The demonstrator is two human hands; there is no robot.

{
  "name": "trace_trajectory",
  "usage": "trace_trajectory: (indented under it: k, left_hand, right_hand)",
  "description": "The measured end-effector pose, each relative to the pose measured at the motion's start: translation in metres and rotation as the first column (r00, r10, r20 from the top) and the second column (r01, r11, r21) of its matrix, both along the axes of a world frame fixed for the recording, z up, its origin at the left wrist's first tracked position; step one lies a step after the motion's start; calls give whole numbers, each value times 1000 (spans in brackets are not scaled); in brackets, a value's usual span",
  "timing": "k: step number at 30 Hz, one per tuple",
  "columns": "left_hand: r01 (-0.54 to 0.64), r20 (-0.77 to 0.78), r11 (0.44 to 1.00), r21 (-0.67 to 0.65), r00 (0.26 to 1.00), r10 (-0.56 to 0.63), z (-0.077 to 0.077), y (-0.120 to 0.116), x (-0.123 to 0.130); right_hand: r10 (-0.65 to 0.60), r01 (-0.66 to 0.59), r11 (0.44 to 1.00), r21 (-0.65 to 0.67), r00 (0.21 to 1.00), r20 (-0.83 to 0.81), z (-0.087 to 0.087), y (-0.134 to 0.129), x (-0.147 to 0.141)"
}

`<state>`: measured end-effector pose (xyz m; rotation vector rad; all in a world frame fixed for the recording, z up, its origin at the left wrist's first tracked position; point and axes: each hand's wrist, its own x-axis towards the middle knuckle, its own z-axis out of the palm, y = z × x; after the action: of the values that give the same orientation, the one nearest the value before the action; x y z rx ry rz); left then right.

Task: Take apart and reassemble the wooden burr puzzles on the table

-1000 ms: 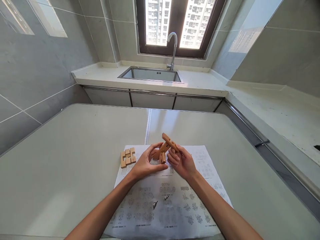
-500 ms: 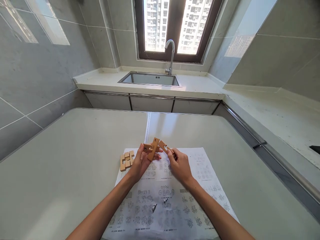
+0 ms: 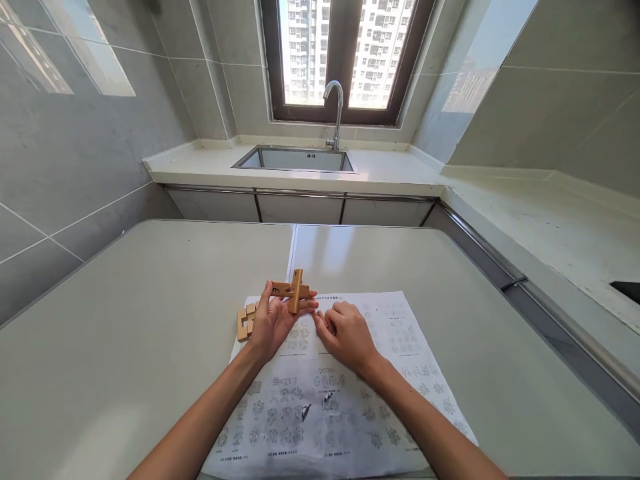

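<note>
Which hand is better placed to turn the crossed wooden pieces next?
Probably the left hand: it holds the crossed wooden pieces. The right hand is curled over the paper, apart from them; whether it hides something is unclear.

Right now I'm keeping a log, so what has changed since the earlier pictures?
The right hand has turned knuckles-up and lowered toward the printed sheet; the notched bar it held no longer shows, whether let go or hidden, I can't tell. The left hand has turned palm-up, still holding the crossed wooden puzzle pieces. The notched wooden blocks beside it and the sheet stayed put.
</note>
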<state>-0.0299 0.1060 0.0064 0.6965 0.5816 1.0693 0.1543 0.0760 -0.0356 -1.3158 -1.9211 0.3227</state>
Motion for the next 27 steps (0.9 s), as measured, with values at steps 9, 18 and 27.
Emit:
trace_trajectory:
  k: [9, 18, 27]
  left_hand:
    - [71, 26, 997, 42, 997, -72, 1, -2, 0]
    - [117, 33, 990, 78, 992, -120, -3, -6, 6]
    - [248, -34, 959, 136, 969, -245, -5, -17, 14]
  right_hand:
    - [-162, 149, 986, 77, 967, 197, -2, -1, 3]
    - [-73, 89, 993, 79, 980, -186, 7, -2, 3]
    - [139, -131, 990, 54, 972, -191, 17, -10, -1]
